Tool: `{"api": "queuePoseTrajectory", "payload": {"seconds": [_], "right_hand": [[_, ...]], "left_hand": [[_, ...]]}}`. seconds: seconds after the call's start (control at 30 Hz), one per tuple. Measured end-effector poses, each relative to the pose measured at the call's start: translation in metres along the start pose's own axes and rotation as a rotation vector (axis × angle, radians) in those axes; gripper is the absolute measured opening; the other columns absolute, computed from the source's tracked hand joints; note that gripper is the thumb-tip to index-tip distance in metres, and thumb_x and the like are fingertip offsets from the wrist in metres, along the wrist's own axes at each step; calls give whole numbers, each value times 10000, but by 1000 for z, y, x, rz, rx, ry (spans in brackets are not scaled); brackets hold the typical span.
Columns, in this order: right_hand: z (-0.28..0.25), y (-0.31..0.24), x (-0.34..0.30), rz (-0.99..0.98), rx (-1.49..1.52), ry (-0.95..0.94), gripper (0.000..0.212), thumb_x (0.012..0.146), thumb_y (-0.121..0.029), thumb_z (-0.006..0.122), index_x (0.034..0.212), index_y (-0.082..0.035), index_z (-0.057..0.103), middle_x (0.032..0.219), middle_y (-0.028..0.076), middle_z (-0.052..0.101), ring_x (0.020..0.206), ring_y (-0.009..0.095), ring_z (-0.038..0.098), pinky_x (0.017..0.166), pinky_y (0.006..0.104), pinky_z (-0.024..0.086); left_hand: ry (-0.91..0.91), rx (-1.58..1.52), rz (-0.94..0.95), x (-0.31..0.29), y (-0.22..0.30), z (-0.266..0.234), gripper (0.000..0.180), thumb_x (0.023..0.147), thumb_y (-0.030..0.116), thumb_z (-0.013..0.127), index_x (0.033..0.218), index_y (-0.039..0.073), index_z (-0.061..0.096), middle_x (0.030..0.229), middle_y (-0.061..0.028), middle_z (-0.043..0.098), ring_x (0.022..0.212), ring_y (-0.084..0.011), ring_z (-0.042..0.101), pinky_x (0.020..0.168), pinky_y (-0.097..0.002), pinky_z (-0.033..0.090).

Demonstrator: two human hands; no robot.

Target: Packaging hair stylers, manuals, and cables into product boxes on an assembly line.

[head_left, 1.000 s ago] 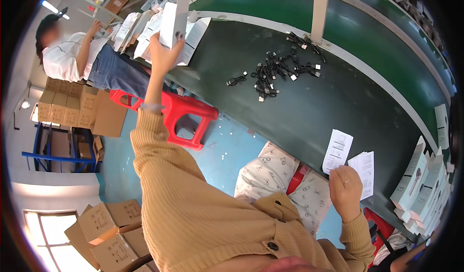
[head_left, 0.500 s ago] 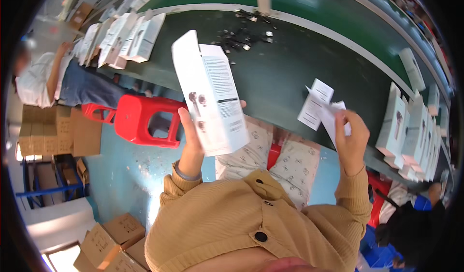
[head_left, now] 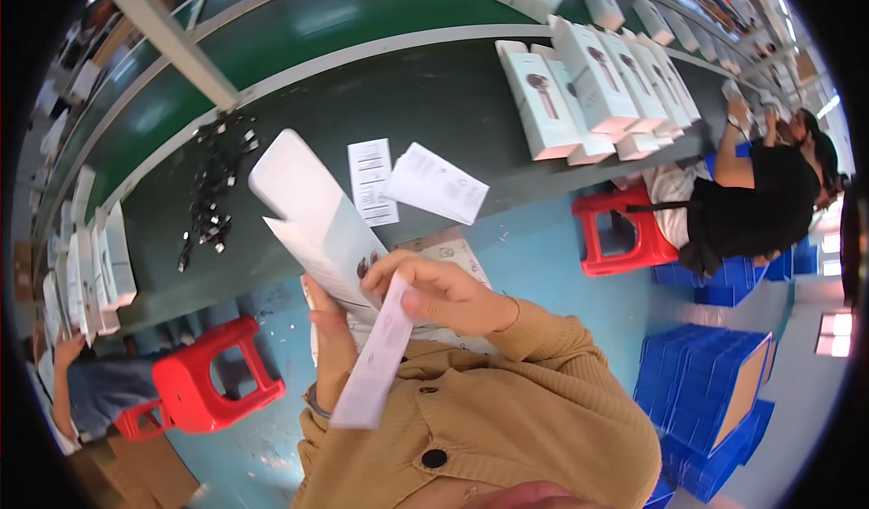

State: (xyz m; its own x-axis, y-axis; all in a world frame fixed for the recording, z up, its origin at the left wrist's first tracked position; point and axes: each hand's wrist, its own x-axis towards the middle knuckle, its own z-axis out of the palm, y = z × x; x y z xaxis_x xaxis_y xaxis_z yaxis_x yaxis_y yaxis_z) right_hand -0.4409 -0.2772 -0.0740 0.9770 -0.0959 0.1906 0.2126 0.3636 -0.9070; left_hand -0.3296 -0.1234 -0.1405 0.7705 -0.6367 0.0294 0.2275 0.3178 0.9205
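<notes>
A tall white box with an open top flap leans away from me in front of my body. My left hand is closed round its lower end, with some fingers hidden behind it. Against the box's near side, my right hand pinches a folded paper leaflet, which hangs down toward my chest. Two groups of white printed leaflets lie near the table edge: one upright sheet and a slanted small stack overlapping it.
Black cables lie heaped on the dark green table. White boxes stand in rows at right, with more boxes at left. Red stools and blue crates are on the floor. A person in black sits at right.
My view has turned to the right. My right hand has carried a leaflet from the table edge to the box, which my left hand still holds, now tilted further.
</notes>
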Motion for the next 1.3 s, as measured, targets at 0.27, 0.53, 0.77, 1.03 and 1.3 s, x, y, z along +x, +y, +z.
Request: {"api": "queuePoseTrajectory", "payload": {"seconds": [0.27, 0.53, 0.77, 1.03, 1.3], "right_hand": [[-16, 13, -17, 73, 50, 138, 218, 1006, -220, 449, 1043, -22, 533, 1335, 119, 490, 1207, 178, 464, 1002, 355, 381], [-37, -27, -31, -152, -92, 568, 120, 946, -101, 556, 1047, -37, 543, 845, 63, 610, 656, 165, 652, 567, 281, 530], [-39, -107, -32, -351, -506, 657, 156, 882, -63, 642, 990, 26, 573, 829, 152, 658, 583, 221, 669, 472, 243, 488], [-25, -111, 22, -251, -944, 140, 270, 758, 153, 532, 961, 27, 659, 835, 131, 687, 676, 171, 675, 577, 254, 524], [-10, -84, 54, -107, -1190, 28, 567, 683, -214, 824, 1179, -74, 589, 1056, 103, 595, 730, 229, 606, 577, 266, 484]], "left_hand": [[-318, 8, -204, 2, 19, 3, 677, 923, 396, 564, 1414, 39, 266, 1293, -131, 489, 1155, -234, 533, 966, -368, 468], [-357, 384, 117, -12, -17, -46, 664, 893, 590, 517, 1165, -12, 578, 948, -87, 653, 857, -201, 635, 780, -328, 521], [-245, 380, 14, 8, 16, -17, 1097, 652, 530, 820, 1439, -9, 279, 1322, -140, 487, 1250, -239, 441, 1048, -357, 332], [-166, 440, -21, 4, 14, -22, 1032, 602, 489, 850, 1378, 11, 367, 1267, -143, 529, 1193, -240, 501, 997, -356, 386], [-150, 383, -67, 5, 10, -24, 1034, 648, 573, 797, 1372, -17, 352, 1256, -147, 526, 1164, -231, 511, 986, -351, 396]]}}
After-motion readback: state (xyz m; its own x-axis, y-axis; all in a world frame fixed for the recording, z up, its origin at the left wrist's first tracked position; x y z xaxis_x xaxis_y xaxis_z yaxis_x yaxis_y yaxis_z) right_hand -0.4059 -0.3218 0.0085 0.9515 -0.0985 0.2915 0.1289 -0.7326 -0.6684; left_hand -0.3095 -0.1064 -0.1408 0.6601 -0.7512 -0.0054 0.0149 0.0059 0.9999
